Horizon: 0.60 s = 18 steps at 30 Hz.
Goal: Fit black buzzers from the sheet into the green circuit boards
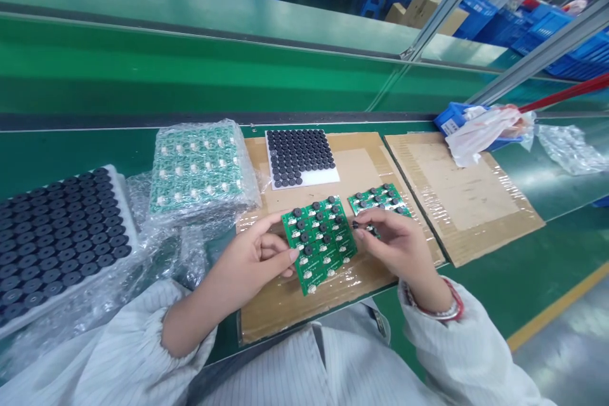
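My left hand (254, 260) grips a green circuit board (318, 276) by its left edge, thumb on top, and holds it tilted above the cardboard. Round black parts that look like buzzers sit in the board's upper rows; the lower rows show only white connectors. Just off the board's right edge, my right hand (402, 244) pinches a small black part (355, 224) between thumb and fingertips. Partly hidden behind that hand, a second green board (375, 198) with black round parts lies on the cardboard. Beyond the held board is a white foam sheet (321, 176) carrying rows of the same parts.
Bubble-wrapped green boards (197, 168) are stacked at left, beside a larger foam tray (124, 209) of black round parts. Cardboard (285, 314) lies beneath my hands, with another cardboard sheet (464, 187) to the right. A blue bin (451, 117) with plastic bags stands at back right.
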Available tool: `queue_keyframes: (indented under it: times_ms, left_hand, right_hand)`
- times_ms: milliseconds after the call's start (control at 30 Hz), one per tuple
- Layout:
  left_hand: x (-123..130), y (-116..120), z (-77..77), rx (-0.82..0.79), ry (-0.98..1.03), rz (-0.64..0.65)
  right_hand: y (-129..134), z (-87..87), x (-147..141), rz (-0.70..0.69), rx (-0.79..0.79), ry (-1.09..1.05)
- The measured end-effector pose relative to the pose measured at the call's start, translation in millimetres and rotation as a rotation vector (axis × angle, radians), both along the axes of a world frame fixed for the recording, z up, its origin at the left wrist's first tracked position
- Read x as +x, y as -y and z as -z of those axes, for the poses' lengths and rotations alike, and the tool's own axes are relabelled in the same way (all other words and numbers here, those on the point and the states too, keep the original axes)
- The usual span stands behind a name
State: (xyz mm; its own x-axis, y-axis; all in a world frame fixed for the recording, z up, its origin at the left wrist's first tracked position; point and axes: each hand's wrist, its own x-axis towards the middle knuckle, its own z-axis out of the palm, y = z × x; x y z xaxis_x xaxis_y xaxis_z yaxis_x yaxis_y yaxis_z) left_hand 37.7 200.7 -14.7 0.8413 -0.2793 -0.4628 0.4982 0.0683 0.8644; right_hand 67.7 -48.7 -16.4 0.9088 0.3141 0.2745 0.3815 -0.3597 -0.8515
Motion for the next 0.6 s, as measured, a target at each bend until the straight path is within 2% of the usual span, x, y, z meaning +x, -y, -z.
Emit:
queue_keyframes:
  times_ms: [167,333,600]
  left_hand:
    - [-0.8,-1.3,4.2,0.007,0.016,0.0]
    - [-2.2,-3.3,7.3,0.006,0.026,-0.003]
    - [-1.2,-3.1,4.8,-0.012,0.032,0.018]
  right_hand:
    - [-2.5,8.0,-5.7,-0.032,-0.23,0.172]
    - [-7.8,6.4,-4.4,-0.109,-0.294,0.256]
    - [-5.3,13.6,-11.9,-0.081,-0.351,0.318]
